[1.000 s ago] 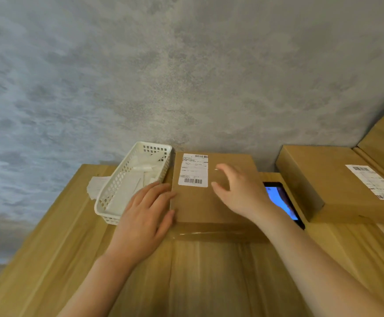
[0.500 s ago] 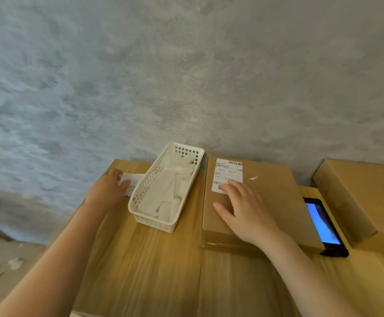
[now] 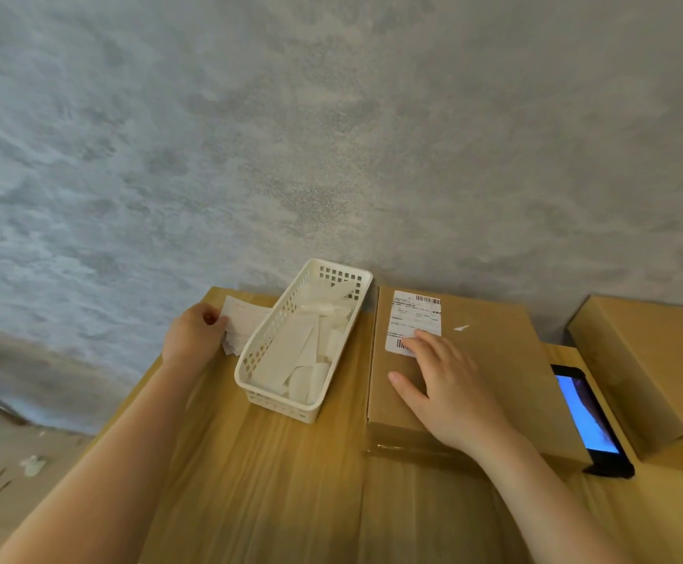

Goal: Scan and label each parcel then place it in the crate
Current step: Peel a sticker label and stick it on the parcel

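Pinching the label stack [image 3: 239,328] beside the white basket [image 3: 264,362], the left hand [image 3: 193,337] should peel one sheet cleanly; the right hand [image 3: 447,384] (fingers flat, slightly spread) steadies the parcel [image 3: 490,362] on the table [image 3: 258,482], best held firm.

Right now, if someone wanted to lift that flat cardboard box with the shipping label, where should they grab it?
Probably by its two long side edges, one hand on each. The parcel lies flat on the table, broad and shallow, so one hand is unlikely to span it. The white basket crowds its left edge and the phone its right, so coming from the near end looks easiest. The right hand rests flat on top.
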The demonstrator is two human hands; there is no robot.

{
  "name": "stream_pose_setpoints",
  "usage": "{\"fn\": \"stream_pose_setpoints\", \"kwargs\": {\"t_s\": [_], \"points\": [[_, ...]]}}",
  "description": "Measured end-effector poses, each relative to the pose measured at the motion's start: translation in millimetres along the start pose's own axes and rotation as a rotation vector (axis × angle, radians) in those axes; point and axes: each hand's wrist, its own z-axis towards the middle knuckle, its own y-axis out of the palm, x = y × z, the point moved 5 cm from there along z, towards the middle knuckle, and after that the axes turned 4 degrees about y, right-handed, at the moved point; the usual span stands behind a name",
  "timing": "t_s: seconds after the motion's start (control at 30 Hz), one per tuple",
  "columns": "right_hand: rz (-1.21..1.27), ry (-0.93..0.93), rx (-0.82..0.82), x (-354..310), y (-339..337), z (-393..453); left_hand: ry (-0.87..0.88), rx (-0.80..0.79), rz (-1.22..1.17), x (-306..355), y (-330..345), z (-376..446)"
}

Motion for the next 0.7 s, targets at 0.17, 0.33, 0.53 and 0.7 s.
{"fn": "stream_pose_setpoints", "kwargs": {"t_s": [0.17, 0.33, 0.53, 0.7], "points": [[0.014, -0.004, 0.008, 1, 0, 0, -0.03, 0.134, -0.18, 3, -17, -10], [0.13, 0.01, 0.029, 1, -4, -2, 0.047, 0.26, -0.387, 29, -53, -24], [0.791, 0.033, 0.246, 13, -28, -13, 0.158, 0.169, -0.608, 98, -74, -76], [0.927, -0.034, 0.258, 6, -35, -30, 0.21, -0.079, -0.693, 132, -35, -131]]}}
